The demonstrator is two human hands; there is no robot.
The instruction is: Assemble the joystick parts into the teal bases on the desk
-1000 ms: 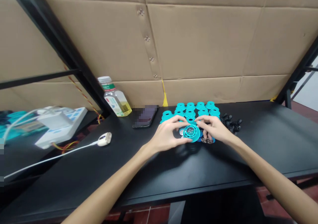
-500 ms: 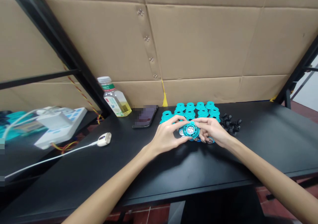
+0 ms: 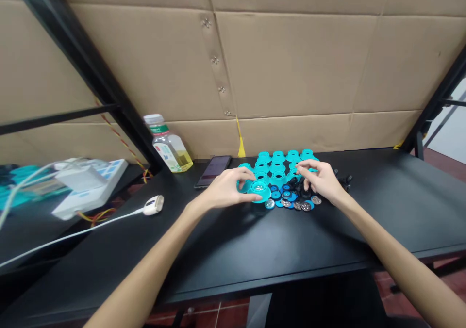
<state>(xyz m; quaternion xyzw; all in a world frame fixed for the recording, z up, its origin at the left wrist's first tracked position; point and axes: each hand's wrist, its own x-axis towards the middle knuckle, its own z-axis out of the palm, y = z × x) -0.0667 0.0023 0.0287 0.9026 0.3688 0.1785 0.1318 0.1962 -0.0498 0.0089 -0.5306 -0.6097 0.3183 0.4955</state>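
My left hand [image 3: 227,188] curls round a teal round plastic part [image 3: 259,190] with a shiny metal centre, low over the black table [image 3: 255,250] and just left of the small pieces. My right hand [image 3: 320,180] hovers over a heap of small blue discs and silver coin-like pieces [image 3: 291,199], fingers spread and bent, holding nothing I can see. Behind both hands stand several teal spool-like parts [image 3: 280,160] in rows. Small black pieces [image 3: 344,180] lie right of my right hand.
A dark phone [image 3: 213,170] lies left of the teal parts, a plastic bottle [image 3: 167,143] of yellow liquid behind it. A white cable with a plug [image 3: 153,204] runs across the left. A white power strip [image 3: 83,185] sits far left. Cardboard wall behind.
Both hands held the teal part together above the table. Now my left hand has brought it down to the left and my right hand has let go and moved right over the small pieces.
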